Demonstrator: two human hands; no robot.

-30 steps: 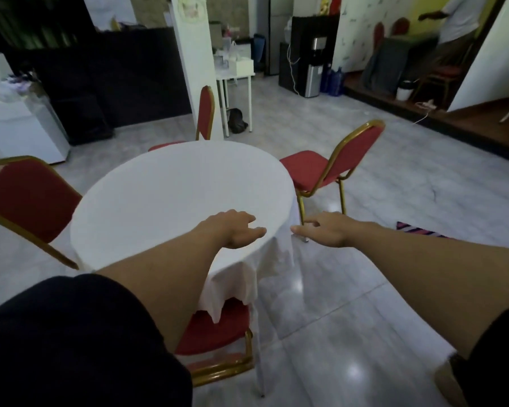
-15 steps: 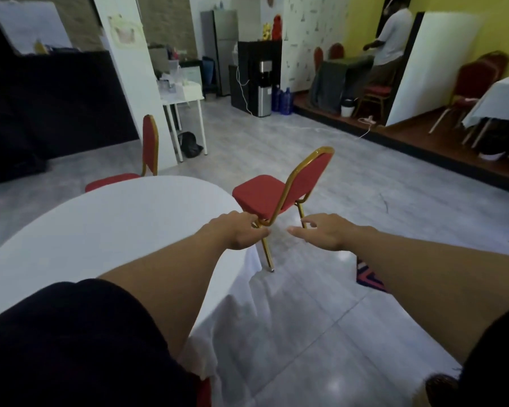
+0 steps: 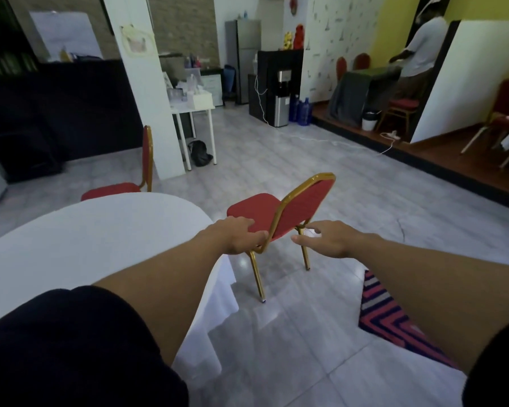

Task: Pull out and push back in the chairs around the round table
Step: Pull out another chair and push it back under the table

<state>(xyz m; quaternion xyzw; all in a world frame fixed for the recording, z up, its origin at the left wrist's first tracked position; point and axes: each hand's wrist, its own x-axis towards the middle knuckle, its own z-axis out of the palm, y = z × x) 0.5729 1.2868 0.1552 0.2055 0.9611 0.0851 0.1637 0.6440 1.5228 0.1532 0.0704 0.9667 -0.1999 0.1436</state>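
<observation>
A round table (image 3: 94, 230) under a white cloth fills the left of the view. A red chair with a gold frame (image 3: 297, 210) stands pulled out at its right side, its backrest toward me. Both my arms stretch toward that chair. My left hand (image 3: 235, 235) overlaps the left edge of the backrest, fingers loosely curled, holding nothing. My right hand (image 3: 326, 237) hovers just right of the backrest, fingers spread, apart from it. A second red chair (image 3: 141, 171) sits at the table's far side, seat partly under the cloth.
A white pillar (image 3: 141, 83) and a small white side table (image 3: 197, 113) stand behind the far chair. A striped mat (image 3: 388, 315) lies on the tiled floor at right. A person (image 3: 417, 48) stands on a raised platform at back right. Black cabinets line the left.
The view has swung right and moved closer: the table slid left, the near chair left the view, and the pulled-out chair has grown larger. Both hands now reach its backrest.
</observation>
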